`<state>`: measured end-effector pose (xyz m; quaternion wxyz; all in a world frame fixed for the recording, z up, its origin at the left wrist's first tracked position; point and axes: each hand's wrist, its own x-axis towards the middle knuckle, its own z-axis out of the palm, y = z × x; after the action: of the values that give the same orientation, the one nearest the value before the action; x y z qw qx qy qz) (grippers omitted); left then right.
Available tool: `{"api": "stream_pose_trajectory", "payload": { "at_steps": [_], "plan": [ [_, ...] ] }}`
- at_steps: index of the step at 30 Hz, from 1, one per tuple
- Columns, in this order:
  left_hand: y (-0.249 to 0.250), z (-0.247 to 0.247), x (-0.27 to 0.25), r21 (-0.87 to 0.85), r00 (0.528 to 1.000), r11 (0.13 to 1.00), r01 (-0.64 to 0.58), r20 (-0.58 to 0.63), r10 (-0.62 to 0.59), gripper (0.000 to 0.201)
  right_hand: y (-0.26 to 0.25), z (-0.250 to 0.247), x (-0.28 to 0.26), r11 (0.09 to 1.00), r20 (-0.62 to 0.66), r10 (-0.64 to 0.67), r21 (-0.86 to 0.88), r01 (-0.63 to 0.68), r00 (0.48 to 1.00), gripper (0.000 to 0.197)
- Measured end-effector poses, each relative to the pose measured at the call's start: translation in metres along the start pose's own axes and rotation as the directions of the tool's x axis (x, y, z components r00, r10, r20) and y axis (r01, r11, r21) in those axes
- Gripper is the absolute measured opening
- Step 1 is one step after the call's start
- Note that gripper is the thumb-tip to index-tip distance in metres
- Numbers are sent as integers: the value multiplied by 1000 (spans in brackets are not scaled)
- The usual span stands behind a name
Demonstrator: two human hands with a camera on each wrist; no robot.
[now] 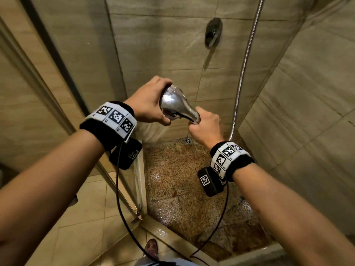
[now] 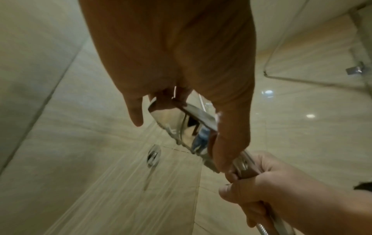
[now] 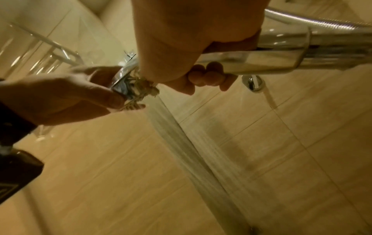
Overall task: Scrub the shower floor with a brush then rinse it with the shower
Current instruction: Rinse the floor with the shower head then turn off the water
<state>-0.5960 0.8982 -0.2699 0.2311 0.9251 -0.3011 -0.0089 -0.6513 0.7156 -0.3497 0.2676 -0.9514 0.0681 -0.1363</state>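
Note:
A chrome shower head (image 1: pixel 175 105) is held up in the middle of the stall with both hands. My left hand (image 1: pixel 151 104) grips its round spray end (image 2: pixel 181 127), thumb and fingers curled round the rim. My right hand (image 1: pixel 205 125) is wrapped round its handle (image 3: pixel 261 62). Water sprays (image 3: pixel 181 135) from the head toward the back tiled wall. The wet speckled shower floor (image 1: pixel 182 189) lies below. No brush is in view.
A metal hose (image 1: pixel 244 64) hangs along the right corner of the stall. The mixer tap (image 1: pixel 212 32) is on the back wall, and a drain (image 1: pixel 188 140) sits at the floor's far edge. A glass door (image 1: pixel 57 93) stands at the left, a raised threshold (image 1: pixel 172 239) in front.

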Motion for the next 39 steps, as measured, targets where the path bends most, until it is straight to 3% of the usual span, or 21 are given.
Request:
{"api": "stream_pose_trajectory", "payload": {
  "at_steps": [8, 13, 22, 30, 39],
  "plan": [
    [-4, 19, -13, -82, 996, 994, 67, -61, -72, 104, 4, -2, -8, 997, 59, -3, -78, 7, 998, 16],
    [0, 18, -16, -100, 992, 992, 81, -91, -90, 105, 4, -8, -6, 993, 34, -39, -110, 43, 999, 5],
    [3, 14, -17, -55, 989, 989, 140, -46, -143, 103, 2, -12, -6, 997, 104, -54, -54, 60, 993, 4],
    [1, 34, -28, -91, 979, 975, 203, 3, -204, 103, 10, -13, -11, 986, 199, -55, -145, 85, 978, 8],
    [3, 44, -31, -92, 976, 971, 220, 28, -218, 105, 17, -10, -20, 991, 214, -34, -120, 61, 976, 7]
  ]
}}
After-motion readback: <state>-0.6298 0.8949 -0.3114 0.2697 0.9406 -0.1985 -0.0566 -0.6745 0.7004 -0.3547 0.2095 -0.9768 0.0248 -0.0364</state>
